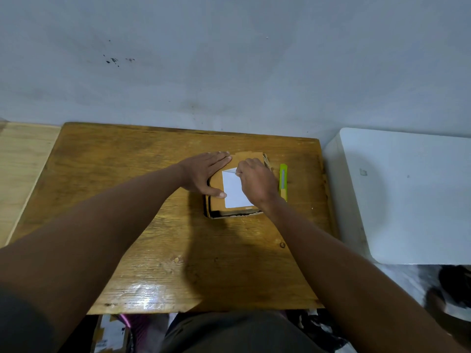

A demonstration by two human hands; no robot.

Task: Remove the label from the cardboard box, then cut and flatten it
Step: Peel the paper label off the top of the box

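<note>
A small brown cardboard box (216, 207) lies on the wooden table (163, 240), toward its far right. A white label (235, 192) is stuck on the box's top face. My left hand (206, 174) lies flat on the box's left part, fingers together, thumb touching the label's left edge. My right hand (257, 182) is over the label's right side, and its fingertips pinch the label's far corner, which is lifted and folded a little. A yellow-green utility knife (283, 182) lies on the table just right of the box, untouched.
A grey wall rises behind the table. A white appliance or bin lid (407, 194) stands close to the table's right edge. A pale wooden surface (23, 159) adjoins on the left. Packages and clutter (112, 332) lie on the floor below the near edge.
</note>
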